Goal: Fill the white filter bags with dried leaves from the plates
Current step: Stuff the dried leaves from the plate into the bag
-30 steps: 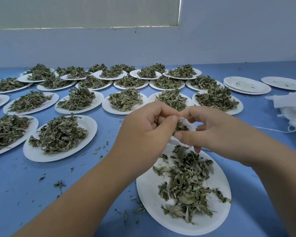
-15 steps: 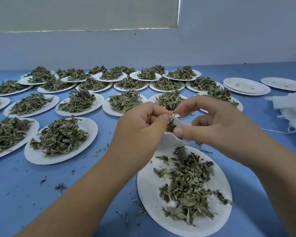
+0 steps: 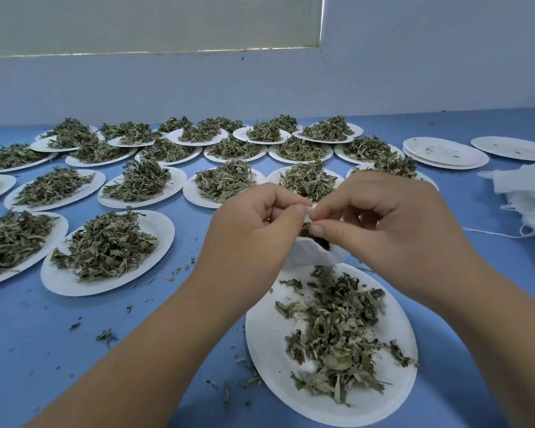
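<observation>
A white filter bag point(image 3: 314, 256) with dark leaves showing in its mouth hangs between my two hands, just above the far rim of the nearest white plate point(image 3: 269, 344). My left hand point(image 3: 254, 223) pinches the bag's top edge from the left. From the right, my right hand point(image 3: 380, 220) pinches the same edge with thumb and forefinger. Most of the bag is hidden behind my fingers. A loose heap of dried leaves point(image 3: 340, 329) lies on that plate.
Several white plates heaped with dried leaves point(image 3: 108, 245) cover the blue table point(image 3: 44, 335) to the left and back. A stack of bare plates point(image 3: 445, 151) and one more point(image 3: 511, 148) sit at back right. A pile of white filter bags point(image 3: 531, 199) lies at the right edge. Leaf crumbs are scattered around.
Both hands have lifted the bag slightly. My right fingers, spread at the bag's mouth a moment ago, now pinch its top edge close against my left fingertips.
</observation>
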The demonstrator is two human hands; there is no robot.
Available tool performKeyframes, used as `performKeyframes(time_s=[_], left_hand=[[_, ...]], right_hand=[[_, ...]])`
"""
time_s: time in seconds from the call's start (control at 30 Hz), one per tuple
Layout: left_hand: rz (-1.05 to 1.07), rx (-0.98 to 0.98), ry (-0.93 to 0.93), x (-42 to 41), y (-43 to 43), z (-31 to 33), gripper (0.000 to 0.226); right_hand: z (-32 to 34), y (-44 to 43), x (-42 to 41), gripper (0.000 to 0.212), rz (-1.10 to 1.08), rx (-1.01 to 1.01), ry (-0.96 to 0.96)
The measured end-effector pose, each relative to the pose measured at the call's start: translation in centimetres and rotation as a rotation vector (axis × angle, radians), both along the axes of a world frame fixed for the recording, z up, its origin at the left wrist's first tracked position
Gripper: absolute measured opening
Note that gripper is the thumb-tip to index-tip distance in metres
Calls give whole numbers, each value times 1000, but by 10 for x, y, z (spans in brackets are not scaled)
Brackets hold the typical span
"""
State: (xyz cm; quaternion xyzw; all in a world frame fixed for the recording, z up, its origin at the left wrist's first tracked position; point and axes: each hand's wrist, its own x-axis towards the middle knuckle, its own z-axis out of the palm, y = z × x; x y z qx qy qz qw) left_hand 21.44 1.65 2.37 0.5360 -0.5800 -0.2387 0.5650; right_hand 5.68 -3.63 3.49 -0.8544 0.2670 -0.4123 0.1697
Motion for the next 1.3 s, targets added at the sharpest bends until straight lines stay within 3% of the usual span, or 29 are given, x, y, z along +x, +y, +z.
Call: performKeyframes(time_s=[0.13, 0.43, 0.57, 0.97, 1.17, 1.3], left_hand=[[15, 1, -24, -1, 1, 0, 22], [-21, -21, -87, -7, 5, -3, 18], [-47, -54, -113, -9, 6, -4, 17], [-80, -79, -184, -9, 6, -5, 20], [-11, -123, -245, 2, 2, -3, 20], [77, -155, -260, 12, -3, -3, 16]], right_hand=[[-1, 4, 3, 18, -46, 14, -4], [-7, 1, 9, 20, -120, 259, -106], [-6, -4, 9, 17, -46, 401, -143], [-19, -11, 19, 21, -176, 498, -62], [-14, -12, 14, 35, -41, 553, -58], [-6, -17, 12, 40, -22, 539, 82]])
